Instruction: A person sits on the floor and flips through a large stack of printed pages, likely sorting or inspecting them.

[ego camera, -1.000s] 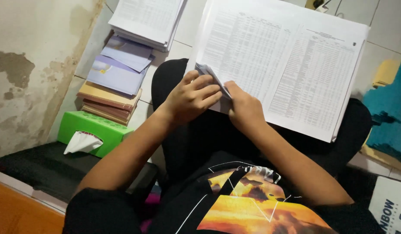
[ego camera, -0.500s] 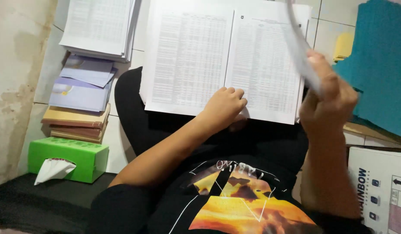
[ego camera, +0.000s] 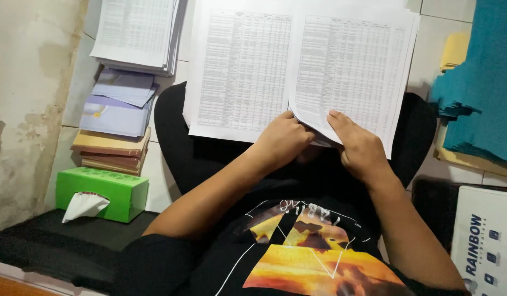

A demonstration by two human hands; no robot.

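I see the big stack of printed table sheets (ego camera: 297, 71) resting across the lap, spread wide. Half a second back the right hand (ego camera: 360, 147) was lifted high with a loose sheet; now it is down at the stack's lower edge, fingers (ego camera: 341, 121) pinching the bottom corner of the right-hand page. The left hand (ego camera: 283, 140) sits just beside it, fingers curled closed on the lower edge of the paper at the middle fold.
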